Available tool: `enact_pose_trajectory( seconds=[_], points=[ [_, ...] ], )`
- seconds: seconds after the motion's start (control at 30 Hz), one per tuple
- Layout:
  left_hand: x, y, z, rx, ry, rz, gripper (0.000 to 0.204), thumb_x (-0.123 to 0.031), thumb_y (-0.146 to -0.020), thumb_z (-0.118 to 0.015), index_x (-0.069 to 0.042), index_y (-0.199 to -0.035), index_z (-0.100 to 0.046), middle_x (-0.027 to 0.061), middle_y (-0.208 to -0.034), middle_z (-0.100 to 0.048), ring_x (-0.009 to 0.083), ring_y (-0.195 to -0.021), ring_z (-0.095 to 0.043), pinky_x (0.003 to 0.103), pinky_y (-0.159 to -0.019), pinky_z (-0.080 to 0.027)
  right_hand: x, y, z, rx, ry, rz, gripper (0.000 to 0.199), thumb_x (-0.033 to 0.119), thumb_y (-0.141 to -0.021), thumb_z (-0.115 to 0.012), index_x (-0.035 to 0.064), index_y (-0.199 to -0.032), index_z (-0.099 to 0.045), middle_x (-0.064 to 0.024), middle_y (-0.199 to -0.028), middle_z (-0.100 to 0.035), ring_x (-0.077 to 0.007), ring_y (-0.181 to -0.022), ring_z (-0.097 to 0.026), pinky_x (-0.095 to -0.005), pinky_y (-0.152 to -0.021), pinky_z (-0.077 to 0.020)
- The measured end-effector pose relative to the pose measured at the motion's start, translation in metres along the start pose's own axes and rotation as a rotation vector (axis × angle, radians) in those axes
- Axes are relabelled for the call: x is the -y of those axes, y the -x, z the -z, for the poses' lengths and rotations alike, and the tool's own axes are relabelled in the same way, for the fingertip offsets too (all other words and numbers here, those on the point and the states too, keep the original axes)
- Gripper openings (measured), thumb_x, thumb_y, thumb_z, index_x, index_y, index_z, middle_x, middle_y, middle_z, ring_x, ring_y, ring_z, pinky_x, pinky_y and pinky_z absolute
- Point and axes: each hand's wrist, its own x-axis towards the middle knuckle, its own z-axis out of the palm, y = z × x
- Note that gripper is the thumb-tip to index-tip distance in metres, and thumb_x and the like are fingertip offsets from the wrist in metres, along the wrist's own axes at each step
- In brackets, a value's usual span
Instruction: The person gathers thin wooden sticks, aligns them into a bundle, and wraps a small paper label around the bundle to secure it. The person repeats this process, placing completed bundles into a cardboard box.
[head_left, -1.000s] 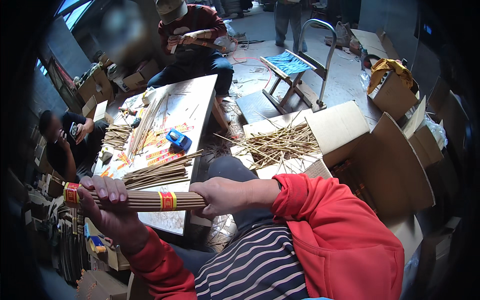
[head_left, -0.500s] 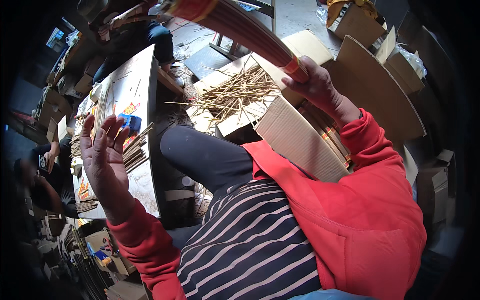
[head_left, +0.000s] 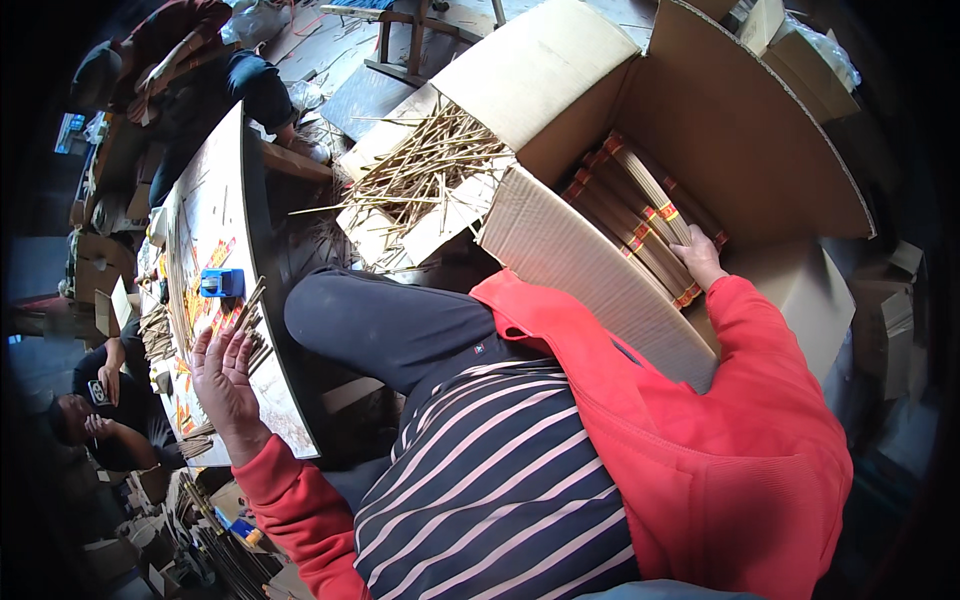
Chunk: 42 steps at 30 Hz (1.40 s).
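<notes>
My right hand [head_left: 701,258] reaches into a big cardboard box [head_left: 590,270] on the right, its fingers closed about the near end of a bundle of thin sticks [head_left: 640,178] with red and yellow bands. That bundle lies on top of several similar banded bundles [head_left: 612,225] packed side by side on the box's floor. My left hand [head_left: 226,388] is raised at the table's edge, palm up, fingers apart and holding nothing. Just beyond it, loose brown sticks [head_left: 256,318] and a small blue block-shaped object [head_left: 221,282] lie on the white table [head_left: 225,150].
A smaller carton heaped with loose sticks [head_left: 425,170] stands against the big box. Red and yellow labels [head_left: 222,250] are strewn on the table. Two other people sit by the table, one at the far end [head_left: 190,80], one at its left side [head_left: 110,410]. More cartons [head_left: 885,340] stand at right.
My right hand has come down from high in front with the banded bundle and is now inside the big box. The view has shifted; my left hand stays raised and open.
</notes>
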Motion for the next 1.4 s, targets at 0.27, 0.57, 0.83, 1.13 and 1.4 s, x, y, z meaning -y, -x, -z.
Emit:
enact_pose_trajectory(
  seconds=[0.27,0.57,0.83,1.13,1.4],
  points=[
    [0.021,0.002,0.027,-0.139,-0.06,0.052,0.032,-0.007,-0.087,-0.056,0.001,-0.115,-0.043,0.0135,-0.096,-0.057,0.0218,-0.085,-0.061,0.031,-0.074,-0.054,-0.039,-0.064,-0.014,0.047,0.183,-0.061,0.047,0.026,-0.077,-0.067,0.0001,-0.11,-0.048,-0.024,-0.112,-0.054,-0.0376,-0.109,-0.049,-0.0406,-0.092,-0.0395],
    [0.023,0.021,0.092,-0.362,-0.109,0.038,0.034,-0.01,-0.086,-0.057,0.0,-0.115,-0.043,0.0138,-0.095,-0.057,0.0236,-0.087,-0.06,0.033,-0.077,-0.054,-0.048,-0.103,-0.032,-0.033,0.454,-0.173,0.026,0.015,-0.078,-0.058,0.0049,-0.102,-0.056,-0.0197,-0.108,-0.058,-0.037,-0.098,-0.056,-0.0413,-0.084,-0.045],
    [0.028,0.031,0.134,-0.46,-0.071,0.047,0.031,-0.011,-0.086,-0.058,0.001,-0.113,-0.049,0.0147,-0.096,-0.058,0.0236,-0.085,-0.06,0.034,-0.076,-0.054,-0.036,-0.095,-0.04,-0.143,0.436,-0.31,0.033,0.012,-0.081,-0.05,0.0011,-0.111,-0.054,-0.0249,-0.115,-0.054,-0.0376,-0.11,-0.052,-0.043,-0.093,-0.0421],
    [0.032,0.046,0.176,-0.534,-0.034,0.018,0.029,-0.012,-0.087,-0.058,0.0,-0.111,-0.048,0.0148,-0.094,-0.059,0.0241,-0.084,-0.061,0.035,-0.077,-0.054,-0.052,-0.107,-0.053,-0.178,0.074,-0.18,0.045,0.003,-0.075,-0.046,0.0,-0.12,-0.046,-0.0267,-0.112,-0.056,-0.0411,-0.109,-0.051,-0.0425,-0.09,-0.0425],
    [0.044,0.083,0.188,-0.688,0.096,-0.017,0.022,-0.007,-0.085,-0.056,0.002,-0.105,-0.05,0.0146,-0.084,-0.06,0.0233,-0.073,-0.062,0.035,-0.068,-0.055,-0.073,-0.143,-0.057,0.063,-0.323,-0.063,0.034,0.001,-0.075,-0.048,-0.0004,-0.109,-0.054,-0.0131,-0.097,-0.061,-0.024,-0.09,-0.058,-0.0328,-0.08,-0.0451]
  ],
)
